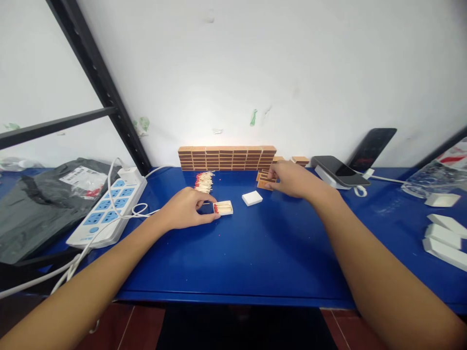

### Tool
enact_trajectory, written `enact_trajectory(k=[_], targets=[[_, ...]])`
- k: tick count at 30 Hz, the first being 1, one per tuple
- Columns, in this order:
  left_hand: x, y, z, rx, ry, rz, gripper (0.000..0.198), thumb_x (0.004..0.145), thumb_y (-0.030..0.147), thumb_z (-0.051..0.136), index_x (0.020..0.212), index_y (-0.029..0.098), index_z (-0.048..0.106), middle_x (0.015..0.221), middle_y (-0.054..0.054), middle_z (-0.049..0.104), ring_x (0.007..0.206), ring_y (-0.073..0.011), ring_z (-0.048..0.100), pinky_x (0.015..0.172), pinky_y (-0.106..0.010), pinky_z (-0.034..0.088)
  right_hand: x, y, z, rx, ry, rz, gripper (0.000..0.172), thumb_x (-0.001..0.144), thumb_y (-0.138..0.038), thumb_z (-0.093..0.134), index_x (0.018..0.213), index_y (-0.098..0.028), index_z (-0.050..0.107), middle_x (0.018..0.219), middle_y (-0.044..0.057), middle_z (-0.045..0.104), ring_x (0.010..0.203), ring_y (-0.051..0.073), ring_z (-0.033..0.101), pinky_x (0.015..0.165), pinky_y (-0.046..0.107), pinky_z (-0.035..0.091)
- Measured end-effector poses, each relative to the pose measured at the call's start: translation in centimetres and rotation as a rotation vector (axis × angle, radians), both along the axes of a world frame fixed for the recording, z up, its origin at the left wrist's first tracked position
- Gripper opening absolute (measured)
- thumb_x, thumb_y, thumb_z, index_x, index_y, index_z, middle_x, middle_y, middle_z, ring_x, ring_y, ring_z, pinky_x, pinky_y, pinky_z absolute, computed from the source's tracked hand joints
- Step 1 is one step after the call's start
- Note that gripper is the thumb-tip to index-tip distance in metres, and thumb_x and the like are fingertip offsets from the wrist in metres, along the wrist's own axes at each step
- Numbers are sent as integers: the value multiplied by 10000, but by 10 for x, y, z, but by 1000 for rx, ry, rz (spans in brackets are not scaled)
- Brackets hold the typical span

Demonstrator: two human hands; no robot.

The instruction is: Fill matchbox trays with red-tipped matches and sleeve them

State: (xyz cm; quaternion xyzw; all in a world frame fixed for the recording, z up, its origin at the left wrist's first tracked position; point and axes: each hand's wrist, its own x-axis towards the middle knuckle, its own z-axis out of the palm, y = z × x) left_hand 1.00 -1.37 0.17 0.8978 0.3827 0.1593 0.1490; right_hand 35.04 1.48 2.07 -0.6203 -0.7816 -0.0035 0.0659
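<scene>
My left hand (188,208) has its thumb and forefinger closed on the end of a small white matchbox tray (228,211) holding red-tipped matches. A pile of loose matches (205,181) lies just behind that hand. My right hand (290,179) pinches a brown-sided matchbox sleeve (264,185) among several others; its fingers partly hide them. Between the hands rests a white box-like piece (252,198), apart from both. Stacked matchboxes (226,158) form a low row of several layers against the wall, with a few more (300,160) at its right end.
At left, a white power strip (124,214) with cables stands beside a grey plastic bag (54,209). A phone (337,168) lies on a white stand at right, with another dark phone (372,148) leaning behind. Several white trays (442,236) sit at the far right of the blue table (233,262).
</scene>
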Motion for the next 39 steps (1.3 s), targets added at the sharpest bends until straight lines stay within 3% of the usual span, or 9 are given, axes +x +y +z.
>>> enact_trajectory(k=[4, 11, 16, 20, 24, 27, 31, 34, 39], targets=[[0, 0, 3, -29, 17, -20, 375, 865, 499, 779, 1086, 206, 859, 592, 49, 471, 540, -114, 427, 563, -271, 301, -1, -2, -1, 2, 14, -1, 172, 902, -301, 767, 904, -200, 627, 1020, 109, 729, 866, 237, 655, 691, 318, 427], [0, 0, 4, -32, 35, -18, 381, 862, 527, 780, 1051, 206, 858, 591, 46, 477, 535, -115, 412, 543, -274, 276, 0, -1, -7, -19, 79, -18, 168, 863, -196, 755, 965, -206, 622, 951, 68, 752, 783, 204, 649, 655, 298, 400], [-2, 2, 1, 15, -8, -19, 386, 886, 527, 772, 1078, 202, 852, 587, 51, 460, 538, -113, 410, 564, -268, 291, 1, 1, -7, 33, 102, 11, 121, 933, -207, 700, 1044, -190, 654, 1011, 106, 769, 879, 241, 683, 699, 311, 418], [-5, 5, 2, 99, -33, 6, 396, 897, 543, 761, 1070, 199, 852, 590, 47, 475, 539, -113, 417, 574, -268, 300, 0, 1, -5, 46, 98, 14, 44, 957, -178, 659, 990, -182, 687, 1035, 113, 779, 921, 248, 690, 747, 324, 427], [-13, 13, 9, 244, -39, 123, 432, 914, 544, 727, 1080, 165, 851, 549, 45, 460, 503, -116, 385, 565, -291, 263, -35, -9, -10, 217, 230, 102, 122, 984, -179, 597, 956, -175, 716, 979, 94, 735, 913, 225, 649, 759, 321, 417], [-21, 19, 14, 319, -58, 234, 464, 906, 548, 719, 1107, 150, 849, 566, 27, 508, 513, -126, 413, 576, -297, 266, -83, -24, -24, 132, 416, 253, 127, 1001, -227, 630, 972, -190, 748, 899, 47, 684, 828, 186, 614, 751, 306, 428], [-25, 23, 16, 319, -51, 303, 417, 898, 475, 717, 1115, 145, 851, 610, 1, 579, 549, -140, 459, 604, -296, 296, -133, -38, -46, 60, 378, 458, 243, 1016, -249, 669, 1237, -182, 743, 1032, 82, 672, 936, 219, 619, 867, 358, 482], [-25, 23, 15, 314, -43, 311, 425, 904, 479, 717, 1134, 146, 846, 623, -6, 598, 556, -146, 473, 602, -299, 291, -144, -38, -55, 85, 310, 508, 345, 1067, -265, 594, 1388, -203, 701, 1110, 118, 655, 1049, 263, 613, 952, 422, 502], [-24, 24, 12, 318, -41, 303, 429, 911, 500, 702, 1131, 162, 847, 631, -20, 619, 559, -156, 502, 589, -297, 272, -143, -33, -60, 65, 319, 525, 369, 1097, -267, 519, 1421, -224, 691, 1157, 131, 643, 1095, 273, 607, 1001, 452, 514]])
